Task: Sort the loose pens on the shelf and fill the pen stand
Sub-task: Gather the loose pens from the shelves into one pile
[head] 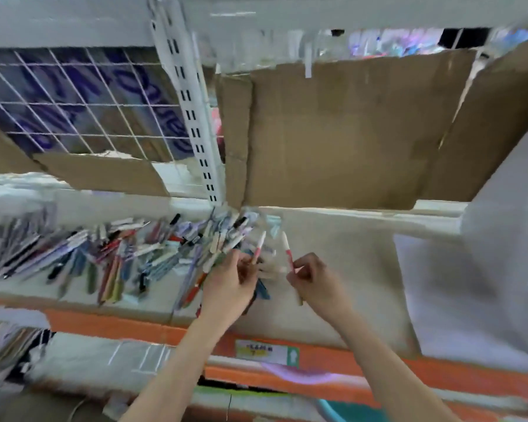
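Hands are working at a cluttered shop shelf, just above its orange front edge and a small price label. The left hand is pinching a red-and-white pen upright, its grip curled closed around the barrel. The right hand is pinching a matching pen, fingers likewise closed on it. Loose pens are lying heaped to the left, touching and overlapping. Behind them, torn cardboard and a white wire grid are lining the back. Motion is blurring finer detail.
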Demonstrator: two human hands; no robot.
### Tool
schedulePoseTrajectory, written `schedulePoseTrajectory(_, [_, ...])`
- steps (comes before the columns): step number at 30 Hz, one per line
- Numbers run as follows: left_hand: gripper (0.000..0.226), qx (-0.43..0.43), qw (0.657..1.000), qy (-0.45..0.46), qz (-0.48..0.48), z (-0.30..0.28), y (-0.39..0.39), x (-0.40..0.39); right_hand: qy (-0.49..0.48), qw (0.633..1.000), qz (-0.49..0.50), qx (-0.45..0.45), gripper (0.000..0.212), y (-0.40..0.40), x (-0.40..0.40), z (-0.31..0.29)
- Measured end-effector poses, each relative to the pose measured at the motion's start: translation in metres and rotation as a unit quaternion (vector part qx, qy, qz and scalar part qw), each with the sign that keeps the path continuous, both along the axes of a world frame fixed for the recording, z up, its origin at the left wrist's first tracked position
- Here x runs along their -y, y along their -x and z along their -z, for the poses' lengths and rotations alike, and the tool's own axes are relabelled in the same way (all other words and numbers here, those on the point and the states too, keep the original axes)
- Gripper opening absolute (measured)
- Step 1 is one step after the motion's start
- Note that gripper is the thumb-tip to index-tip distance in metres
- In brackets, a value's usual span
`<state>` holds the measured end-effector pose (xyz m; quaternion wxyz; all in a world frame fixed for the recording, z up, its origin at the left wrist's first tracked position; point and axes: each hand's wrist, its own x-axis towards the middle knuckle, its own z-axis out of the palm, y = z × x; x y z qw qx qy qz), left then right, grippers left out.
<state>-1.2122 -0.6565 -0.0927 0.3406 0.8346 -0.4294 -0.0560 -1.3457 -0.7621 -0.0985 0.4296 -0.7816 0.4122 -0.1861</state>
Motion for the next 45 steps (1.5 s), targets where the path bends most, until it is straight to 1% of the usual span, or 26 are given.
schedulePoseTrajectory(1, [0.017,-0.001,1.000,-0.004,-0.019,0.004,-0.009,0.002,0.000,1.000,-0.006,-0.007,0.010,-0.012,0.005,0.003])
schedulePoseTrajectory(3, [0.019,-0.003,0.999,0.016,-0.032,0.013,-0.022,0.005,-0.006,1.000,-0.018,-0.016,0.014,-0.032,0.012,0.010])
schedulePoseTrajectory(6, [0.017,0.057,0.996,0.058,-0.034,0.022,-0.025,0.006,0.013,0.999,-0.030,-0.020,0.013,-0.053,0.021,0.021])
schedulePoseTrajectory(9, [0.023,0.106,0.990,0.080,-0.046,0.024,-0.018,0.007,0.018,0.999,-0.024,-0.022,0.026,-0.059,0.023,0.023])
schedulePoseTrajectory(10, [0.024,0.112,0.989,0.088,-0.051,0.024,-0.017,0.007,0.024,1.000,-0.014,-0.001,0.029,-0.056,0.022,0.024])
schedulePoseTrajectory(11, [0.022,0.112,0.987,0.096,-0.058,0.024,-0.017,0.007,0.034,0.999,-0.003,0.040,0.029,-0.052,0.021,0.025])
schedulePoseTrajectory(13, [0.016,0.102,0.987,0.107,-0.070,0.024,-0.018,0.005,0.054,0.992,0.010,0.116,0.023,-0.045,0.018,0.027])
schedulePoseTrajectory(15, [0.015,0.101,0.986,0.112,-0.068,0.026,-0.019,0.005,0.079,0.985,0.013,0.150,0.015,-0.044,0.018,0.031])
schedulePoseTrajectory(18, [0.018,0.113,0.987,0.102,-0.056,0.027,-0.019,0.009,0.151,0.977,-0.015,0.151,0.005,-0.046,0.016,0.037])
schedulePoseTrajectory(20, [0.012,0.117,0.988,0.089,-0.052,0.027,-0.017,0.014,0.222,0.967,-0.038,0.120,0.012,-0.044,0.013,0.038])
schedulePoseTrajectory(22, [0.012,0.112,0.988,0.088,-0.050,0.026,-0.016,0.016,0.287,0.952,-0.053,0.095,0.021,-0.043,0.009,0.035])
schedulePoseTrajectory(25, [0.016,0.109,0.986,0.105,-0.063,0.013,-0.025,0.012,0.371,0.919,-0.093,0.100,0.023,-0.048,-0.001,0.026])
schedulePoseTrajectory(27, [0.010,0.097,0.986,0.106,-0.079,0.001,-0.037,-0.001,0.400,0.900,-0.134,0.106,0.022,-0.061,-0.012,0.017])
schedulePoseTrajectory(29, [0.013,0.092,0.987,0.074,-0.113,-0.004,-0.058,-0.021,0.404,0.886,-0.199,0.111,0.022,-0.083,-0.026,0.011])
schedulePoseTrajectory(31, [0.024,0.083,0.984,0.013,-0.155,-0.001,-0.085,-0.048,0.393,0.875,-0.257,0.116,0.022,-0.111,-0.044,0.008])
schedulePoseTrajectory(33, [0.033,0.066,0.982,-0.033,-0.176,0.003,-0.119,-0.080,0.389,0.868,-0.284,0.118,0.023,-0.144,-0.064,0.009])
schedulePoseTrajectory(36, [0.046,0.056,0.972,-0.080,-0.212,0.008,-0.179,-0.129,0.396,0.862,-0.298,0.102,0.020,-0.202,-0.091,0.012])
schedulePoseTrajectory(39, [0.059,0.055,0.958,-0.117,-0.254,0.015,-0.248,-0.171,0.394,0.868,-0.297,0.062,0.021,-0.269,-0.117,0.013])
schedulePoseTrajectory(43, [0.063,0.033,0.951,-0.156,-0.263,0.025,-0.327,-0.203,0.400,0.868,-0.294,-0.008,0.035,-0.352,-0.150,0.008])
schedulePoseTrajectory(45, [0.063,0.022,0.949,-0.197,-0.247,0.026,-0.354,-0.206,0.377,0.870,-0.308,-0.073,0.048,-0.384,-0.163,0.007])
